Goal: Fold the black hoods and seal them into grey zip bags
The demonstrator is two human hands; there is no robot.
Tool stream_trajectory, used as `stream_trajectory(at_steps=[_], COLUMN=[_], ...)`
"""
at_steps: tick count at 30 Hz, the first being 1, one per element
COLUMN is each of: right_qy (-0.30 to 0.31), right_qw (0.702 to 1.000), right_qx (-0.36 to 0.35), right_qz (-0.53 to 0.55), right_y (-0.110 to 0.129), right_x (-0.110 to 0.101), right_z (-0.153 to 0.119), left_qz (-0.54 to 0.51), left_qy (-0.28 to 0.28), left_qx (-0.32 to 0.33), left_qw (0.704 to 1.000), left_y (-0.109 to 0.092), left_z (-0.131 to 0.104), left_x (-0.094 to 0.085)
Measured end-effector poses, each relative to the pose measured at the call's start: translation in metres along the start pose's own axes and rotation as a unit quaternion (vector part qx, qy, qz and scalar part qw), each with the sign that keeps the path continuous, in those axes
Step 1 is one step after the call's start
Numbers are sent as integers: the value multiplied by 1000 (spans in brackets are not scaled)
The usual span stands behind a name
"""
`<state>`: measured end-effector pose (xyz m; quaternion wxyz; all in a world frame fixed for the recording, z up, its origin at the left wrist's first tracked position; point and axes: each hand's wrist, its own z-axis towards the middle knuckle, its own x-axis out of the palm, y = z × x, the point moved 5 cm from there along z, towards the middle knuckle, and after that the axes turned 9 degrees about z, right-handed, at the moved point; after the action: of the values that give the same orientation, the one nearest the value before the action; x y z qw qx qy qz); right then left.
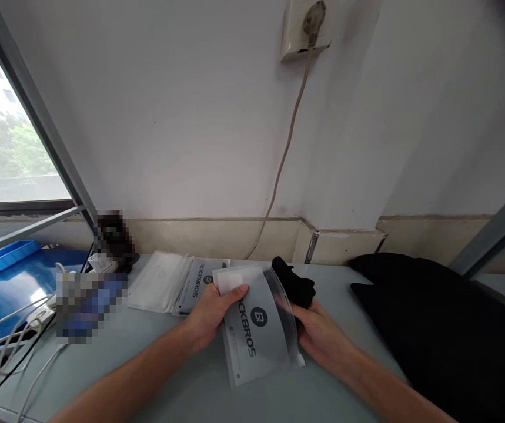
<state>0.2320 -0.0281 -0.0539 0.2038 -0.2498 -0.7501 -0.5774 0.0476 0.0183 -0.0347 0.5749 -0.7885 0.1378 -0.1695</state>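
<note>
My left hand grips a frosted plastic zip bag printed ROCKBROS, its thumb lying on the front face. The bag's mouth faces right and stands partly apart. At that mouth my right hand is closed round a bunched black cloth item, whose exact kind I cannot make out. A finger of the right hand reaches to the bag's clear edge. Left of the hands lies a stack of similar bags, with a printed ROCKBROS bag on its right side.
Black fabric is spread over the right of the grey-green table. At left are white cables, a power strip and a blue tray. A cord hangs from the wall socket. Metal frame bars flank both sides.
</note>
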Motion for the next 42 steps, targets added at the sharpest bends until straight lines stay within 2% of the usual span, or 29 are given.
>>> stream_trajectory(at_steps=[5, 6, 8, 11, 14, 18, 22, 25, 29, 33, 37, 39, 42], right_qy=[57, 64, 69, 29, -8, 4, -16, -16, -20, 55, 151, 162, 124], right_qw=[998, 997, 994, 990, 985, 989, 994, 994, 992, 984, 942, 931, 952], right_qx=[11, 13, 28, 64, 91, 88, 92, 103, 112, 124, 194, 201, 175], right_qz=[-34, -44, -75, -124, -149, -118, -64, -34, -57, -116, -227, -258, -217], right_y=[11, 13, 14, 9, 1, -5, -6, -8, -11, -7, -9, -12, -13], right_x=[2, 3, 3, 0, -2, 0, 1, 6, 8, 13, 20, 21, 19], right_z=[-6, -6, -7, -7, -7, -6, -6, -9, -12, -15, -25, -27, -25], left_qz=[10, 16, 35, 109, 226, 304, 343, 334, 351, 387, 426, 432, 439], left_qy=[101, 107, 88, 54, 78, 73, 71, 63, 32, 0, 29, 33, -22], left_qx=[-31, -28, -9, 24, 35, 48, 87, 119, 157, 183, 206, 221, 260], left_qw=[994, 994, 995, 992, 970, 949, 932, 933, 923, 904, 880, 874, 860], left_y=[-1, -3, -10, -19, -18, -10, -5, -4, -8, -14, -13, -12, -17], left_z=[0, 1, 5, 9, 8, 8, 11, 14, 14, 12, 6, 1, -4], left_x=[-1, -4, -14, -26, -31, -35, -30, -24, -20, -21, -8, 2, 7])
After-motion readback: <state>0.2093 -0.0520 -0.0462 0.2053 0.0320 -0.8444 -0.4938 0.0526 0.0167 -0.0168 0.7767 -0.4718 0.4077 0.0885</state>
